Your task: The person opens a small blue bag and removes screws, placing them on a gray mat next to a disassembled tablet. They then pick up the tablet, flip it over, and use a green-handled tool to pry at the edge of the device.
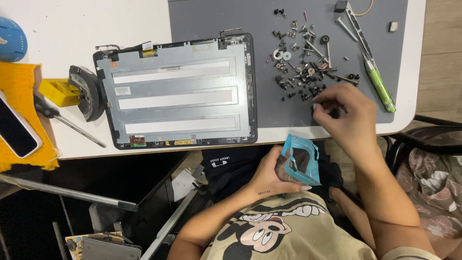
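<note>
Blue plastic pouch [301,161] in your left hand [274,175], your right hand [344,118] at the screw pile [303,62].

Your left hand holds the small pouch below the table edge, over your lap, fingers wrapped round its side and thumb along the bottom, with its opening turned toward the table. Your right hand rests on the grey mat [216,19] at the near edge of the loose screws and washers, fingertips pinched together; whether a screw sits between them you cannot tell. Just left of the pile lies the opened laptop screen panel [175,91], metal back up. Tweezers with a green handle [373,67] lie on the mat to the right. A screwdriver [67,120] lies left of the panel, near a phone [17,127] on a yellow cloth [19,86].
</note>
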